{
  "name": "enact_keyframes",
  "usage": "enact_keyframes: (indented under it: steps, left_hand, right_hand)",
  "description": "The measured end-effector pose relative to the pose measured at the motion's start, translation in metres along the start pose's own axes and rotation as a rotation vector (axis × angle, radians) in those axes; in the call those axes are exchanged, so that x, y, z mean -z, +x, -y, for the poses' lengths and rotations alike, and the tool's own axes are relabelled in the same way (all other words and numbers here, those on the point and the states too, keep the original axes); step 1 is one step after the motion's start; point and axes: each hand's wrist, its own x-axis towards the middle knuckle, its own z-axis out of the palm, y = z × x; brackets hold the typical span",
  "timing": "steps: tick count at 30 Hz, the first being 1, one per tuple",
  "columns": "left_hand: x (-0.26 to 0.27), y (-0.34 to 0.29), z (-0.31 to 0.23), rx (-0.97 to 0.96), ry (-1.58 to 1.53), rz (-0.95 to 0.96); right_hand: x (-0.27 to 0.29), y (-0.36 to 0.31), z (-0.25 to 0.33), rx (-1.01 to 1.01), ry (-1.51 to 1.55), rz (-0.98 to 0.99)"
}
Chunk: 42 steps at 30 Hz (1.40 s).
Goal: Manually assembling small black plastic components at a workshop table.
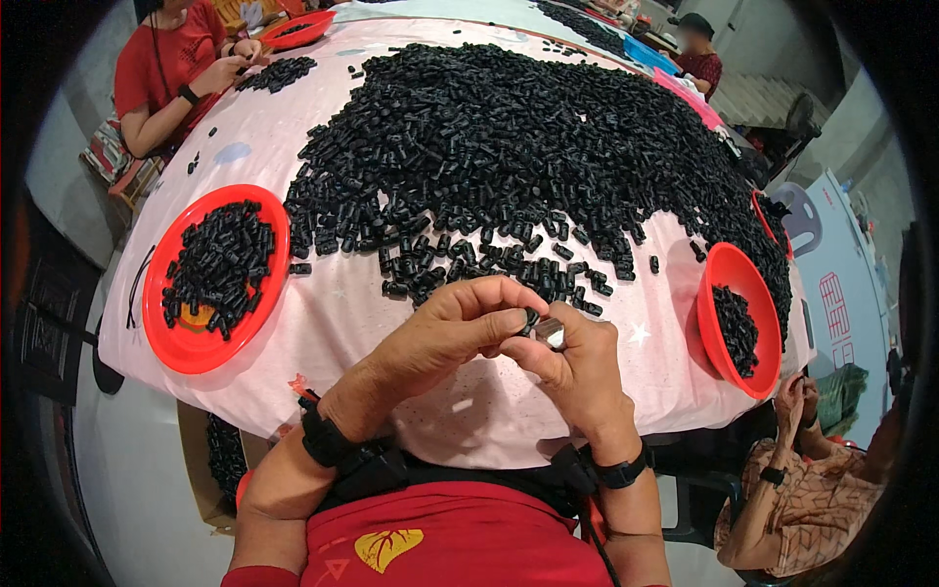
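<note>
In front of my body both hands meet over the near part of the table. My left hand (452,328) pinches a small black cylindrical part (529,321) between thumb and fingertips. Close against it, my right hand (584,372) is closed on a small shiny metal piece (550,334), flat like a short blade; its exact kind is hard to make out. Just beyond my fingers spreads a huge pile of the same black parts (509,147), with looser ones at its near edge.
A red plate (156,293) heaped with black parts lies at the left, and a red bowl (719,264) with more stands at the right. The pink cloth (342,323) covers the table. Co-workers sit at the far left, far right and near right. Below the left edge is a cardboard box (201,470).
</note>
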Motion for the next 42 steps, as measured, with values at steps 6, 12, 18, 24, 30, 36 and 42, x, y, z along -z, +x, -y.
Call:
enact_keyframes:
  steps: [6, 12, 18, 24, 30, 36, 42]
  left_hand:
    - [0.001, 0.0, 0.003, -0.018, -0.016, 0.012]
    - [-0.009, -0.002, -0.005, 0.044, -0.148, -0.036]
    - [-0.006, -0.002, -0.001, 0.029, -0.142, -0.053]
    - [-0.007, -0.002, -0.001, 0.056, -0.162, -0.045]
    - [-0.007, -0.002, -0.003, 0.097, -0.192, -0.027]
    - [-0.005, -0.002, -0.002, 0.088, -0.173, -0.026]
    - [-0.008, -0.002, -0.002, 0.051, -0.107, -0.14]
  right_hand:
    - [-0.004, 0.0, -0.005, -0.038, -0.038, 0.053]
    - [0.003, -0.001, 0.011, 0.002, 0.024, 0.015]
    - [0.003, 0.002, 0.016, 0.053, 0.218, -0.075]
    - [-0.001, 0.002, 0.005, -0.087, 0.482, -0.055]
    - [0.0, 0.004, 0.005, -0.056, 0.522, -0.098]
    - [0.001, 0.004, 0.01, -0.089, 0.63, -0.032]
    - [0.005, 0.004, 0.011, -0.065, 0.396, -0.165]
